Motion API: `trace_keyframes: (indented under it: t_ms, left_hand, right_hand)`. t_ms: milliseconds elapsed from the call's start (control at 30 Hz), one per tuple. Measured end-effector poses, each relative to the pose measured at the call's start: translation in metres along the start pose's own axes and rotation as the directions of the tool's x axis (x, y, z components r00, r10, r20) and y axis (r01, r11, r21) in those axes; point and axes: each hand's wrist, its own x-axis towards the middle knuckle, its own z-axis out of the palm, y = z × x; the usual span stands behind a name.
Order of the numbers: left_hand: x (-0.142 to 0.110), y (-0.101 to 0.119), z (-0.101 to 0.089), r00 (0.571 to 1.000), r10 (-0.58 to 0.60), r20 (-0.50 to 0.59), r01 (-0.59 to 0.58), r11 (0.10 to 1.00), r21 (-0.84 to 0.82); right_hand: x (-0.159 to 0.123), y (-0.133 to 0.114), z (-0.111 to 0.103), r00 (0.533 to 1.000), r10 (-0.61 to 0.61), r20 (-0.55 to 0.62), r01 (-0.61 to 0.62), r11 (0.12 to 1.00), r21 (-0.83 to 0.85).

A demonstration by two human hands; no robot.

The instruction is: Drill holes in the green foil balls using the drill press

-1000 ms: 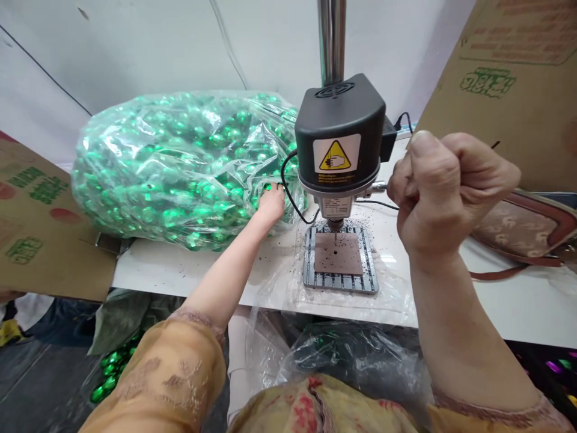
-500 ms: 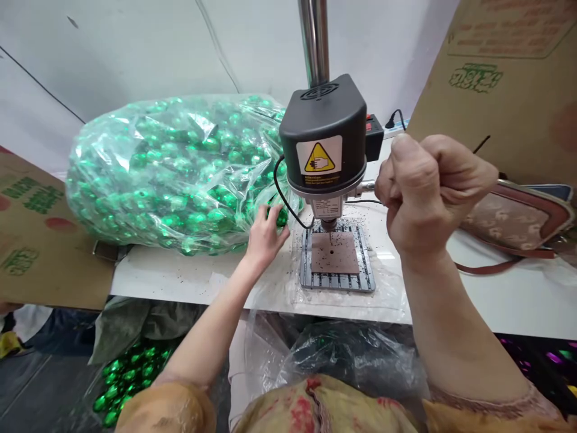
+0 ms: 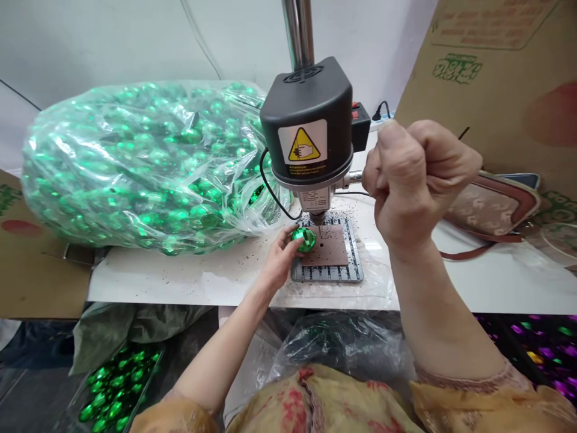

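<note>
A shiny green faceted ball [image 3: 305, 239] is pinched in the fingers of my left hand [image 3: 280, 258], over the left edge of the brown board [image 3: 332, 254] on the drill press base [image 3: 356, 264]. The drill bit points down at the board, just right of the ball. My right hand [image 3: 417, 180] is closed in a fist at the feed handle [image 3: 356, 178] of the drill press [image 3: 307, 120]; the grip itself is hidden inside the fingers. A large clear bag [image 3: 135, 168] full of green balls lies to the left of the machine.
Cardboard boxes stand at the left [image 3: 40, 264] and right [image 3: 509, 78]. A handbag [image 3: 489, 207] with a brown strap lies on the white table [image 3: 148, 279]. Below are a container of green balls [image 3: 118, 385] and purple balls [image 3: 547, 355]. Dark shavings surround the base.
My left hand has moved right from the bag's opening to the drill press base, bringing a green ball. My right hand stays closed at the handle. The view has shifted slightly.
</note>
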Motion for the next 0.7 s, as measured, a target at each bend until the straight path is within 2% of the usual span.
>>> trace_keyframes:
  t_ms: [100, 200, 400, 600, 700]
  left_hand:
    - [0.006, -0.004, -0.004, 0.990, 0.138, -0.010, -0.134, 0.974, 0.180]
    - [0.011, -0.006, -0.003, 0.976, 0.213, 0.046, -0.216, 0.916, 0.337]
    - [0.014, -0.009, 0.005, 0.957, 0.254, 0.140, -0.290, 0.842, 0.455]
    - [0.015, -0.006, 0.009, 0.904, 0.368, 0.219, -0.420, 0.659, 0.623]
    - [0.016, -0.006, 0.013, 0.889, 0.400, 0.222, -0.442, 0.628, 0.641]
  right_hand:
    - [0.000, 0.002, 0.001, 1.000, -0.018, -0.011, 0.018, 1.000, 0.011]
    - [0.000, 0.001, 0.000, 1.000, -0.009, 0.006, 0.009, 1.000, -0.012]
    - [-0.002, 0.000, -0.001, 0.999, 0.040, -0.004, -0.040, 0.985, -0.166]
    - [-0.001, -0.001, 0.000, 1.000, 0.019, 0.017, -0.018, 0.996, -0.086]
    - [-0.001, 0.001, 0.000, 1.000, -0.025, 0.009, 0.025, 0.999, -0.032]
